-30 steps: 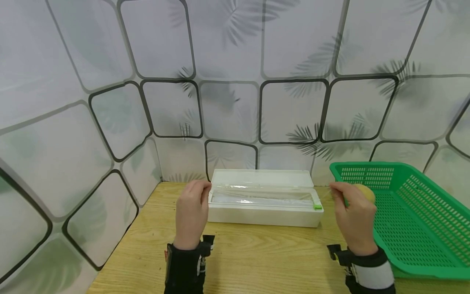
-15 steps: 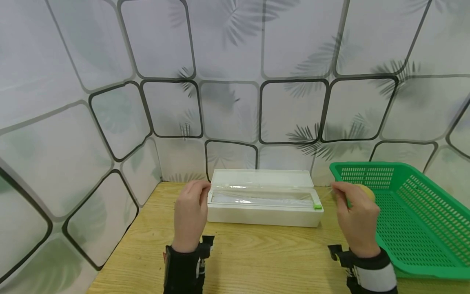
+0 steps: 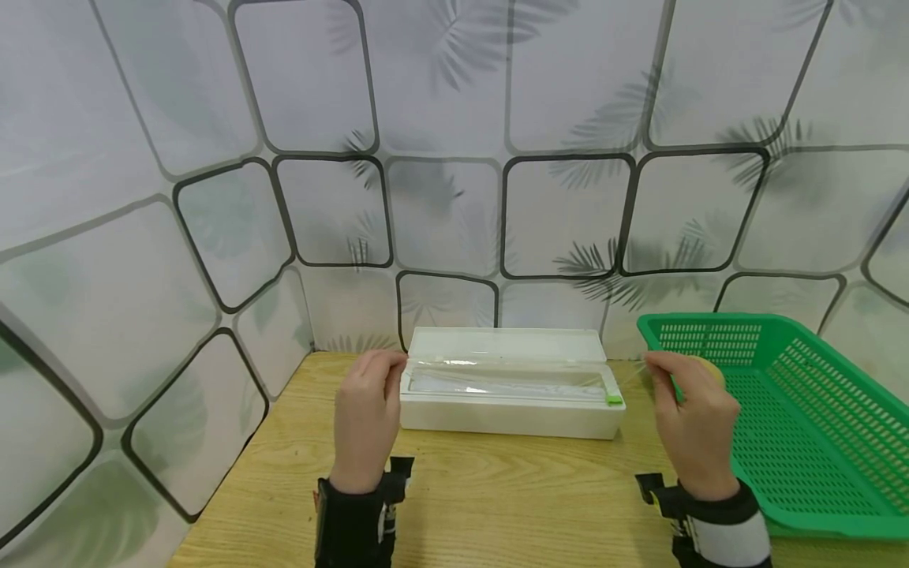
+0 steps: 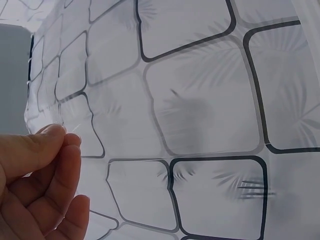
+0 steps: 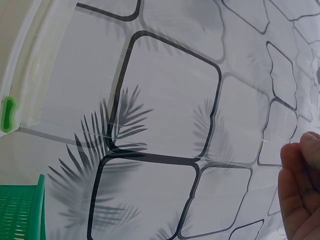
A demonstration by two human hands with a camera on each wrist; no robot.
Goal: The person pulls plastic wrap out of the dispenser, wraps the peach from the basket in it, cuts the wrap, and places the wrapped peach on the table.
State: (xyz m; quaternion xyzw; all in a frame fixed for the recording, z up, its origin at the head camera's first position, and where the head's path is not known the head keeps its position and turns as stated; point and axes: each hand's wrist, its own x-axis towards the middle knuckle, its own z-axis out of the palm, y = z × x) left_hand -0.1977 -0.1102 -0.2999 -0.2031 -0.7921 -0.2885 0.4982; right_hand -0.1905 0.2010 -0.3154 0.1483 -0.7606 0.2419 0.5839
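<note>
A clear sheet of cling film [image 3: 497,365] stretches between my two hands, over a white cling film dispenser [image 3: 507,418] with its lid raised. My left hand [image 3: 367,422] pinches the film's left corner between thumb and fingertips; the left wrist view shows that hand [image 4: 42,182] with the patterned wall seen through the film. At the right corner, my right hand [image 3: 697,426] pinches the film the same way, and its fingertips show at the edge of the right wrist view. A green slide cutter [image 3: 614,400] sits at the dispenser's right end.
A green plastic basket [image 3: 817,442] stands on the right, just beyond my right hand. Behind that hand, a round yellow thing [image 3: 712,371] is partly hidden. The wooden table [image 3: 525,497] meets a patterned wall covering [image 3: 447,213] at the back and left.
My right hand has shifted slightly right and down. The left hand has drifted a little left and down, and both keep their pinch on the film.
</note>
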